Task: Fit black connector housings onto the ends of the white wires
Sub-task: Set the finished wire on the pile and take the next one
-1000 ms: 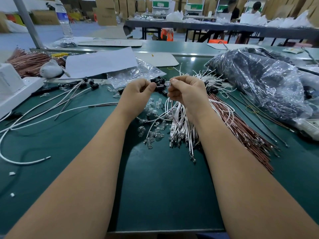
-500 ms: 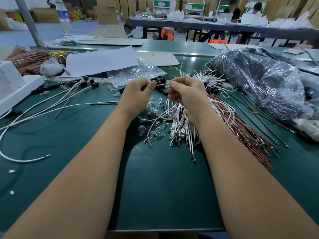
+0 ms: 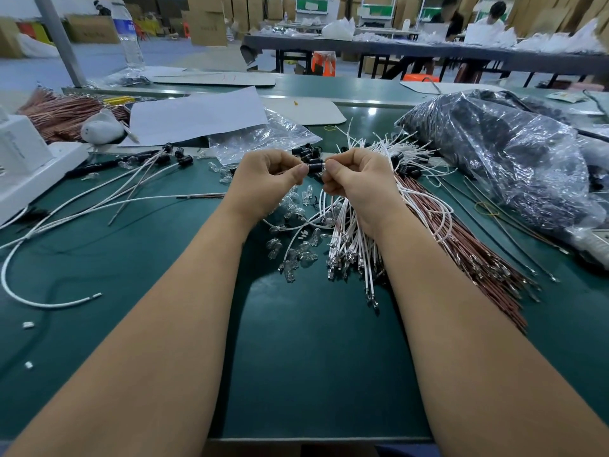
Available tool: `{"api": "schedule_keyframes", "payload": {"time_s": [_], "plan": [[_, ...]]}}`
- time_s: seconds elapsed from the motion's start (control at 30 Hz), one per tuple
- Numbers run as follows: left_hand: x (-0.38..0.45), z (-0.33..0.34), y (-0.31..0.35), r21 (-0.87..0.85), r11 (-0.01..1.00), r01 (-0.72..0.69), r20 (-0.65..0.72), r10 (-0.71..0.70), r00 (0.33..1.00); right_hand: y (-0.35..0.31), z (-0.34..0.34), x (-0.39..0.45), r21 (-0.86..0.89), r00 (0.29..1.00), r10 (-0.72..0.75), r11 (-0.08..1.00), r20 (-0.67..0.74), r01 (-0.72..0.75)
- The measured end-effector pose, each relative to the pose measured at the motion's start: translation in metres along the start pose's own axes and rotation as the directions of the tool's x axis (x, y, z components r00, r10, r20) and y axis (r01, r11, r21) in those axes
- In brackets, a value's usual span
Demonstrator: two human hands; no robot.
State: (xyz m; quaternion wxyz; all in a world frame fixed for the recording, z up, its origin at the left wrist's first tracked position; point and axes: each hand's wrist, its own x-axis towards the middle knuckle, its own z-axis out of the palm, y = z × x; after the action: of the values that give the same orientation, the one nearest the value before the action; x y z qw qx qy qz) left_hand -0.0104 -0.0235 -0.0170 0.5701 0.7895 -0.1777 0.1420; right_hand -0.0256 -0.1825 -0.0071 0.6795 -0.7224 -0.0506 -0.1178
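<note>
Bright, even overhead light fills the workshop, leaving a small white glare spot on the green table (image 3: pixel 372 111) and shine on the plastic bag (image 3: pixel 504 153). Wide-angle distortion bends the edges; the background is slightly soft.

Looking across a green worktable (image 3: pixel 313 374) into a big workshop. Beyond the worktable, showing pale grey-blue floor (image 3: pixel 99 65). At the worktable's far left, rising a grey metal post (image 3: pixel 59 41). Behind the worktable, stretching a long dark table (image 3: pixel 379 49) on black legs. Farther behind, stacking cardboard boxes (image 3: pixel 206 19). On the worktable top, glinting small spots of overhead light (image 3: pixel 372 111).
</note>
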Motion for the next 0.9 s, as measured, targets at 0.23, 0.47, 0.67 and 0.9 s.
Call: {"api": "schedule_keyframes", "payload": {"time_s": [0.23,0.47,0.67,0.9], "plan": [[0.0022,-0.0016,-0.0052,-0.053,0.998,0.035,-0.019,-0.036,0.999,0.0008,-0.0026,-0.0023,0.06,0.995,-0.034,0.998,0.098,0.029],[0.003,-0.0013,-0.0083,-0.012,0.999,0.037,0.015,-0.036,0.999,-0.0017,-0.0021,-0.0032,0.061,0.998,0.0,0.998,0.07,-0.004],[0.0023,0.0015,-0.0073,-0.08,0.996,0.037,-0.025,-0.039,0.999,-0.0019,-0.0022,-0.0042,-0.013,0.992,0.011,1.0,0.124,-0.009],[0.0026,-0.0023,-0.008,-0.077,0.995,0.058,-0.042,-0.061,0.997,-0.0023,-0.0001,-0.0028,-0.03,0.992,0.026,0.999,0.12,-0.022]]}}
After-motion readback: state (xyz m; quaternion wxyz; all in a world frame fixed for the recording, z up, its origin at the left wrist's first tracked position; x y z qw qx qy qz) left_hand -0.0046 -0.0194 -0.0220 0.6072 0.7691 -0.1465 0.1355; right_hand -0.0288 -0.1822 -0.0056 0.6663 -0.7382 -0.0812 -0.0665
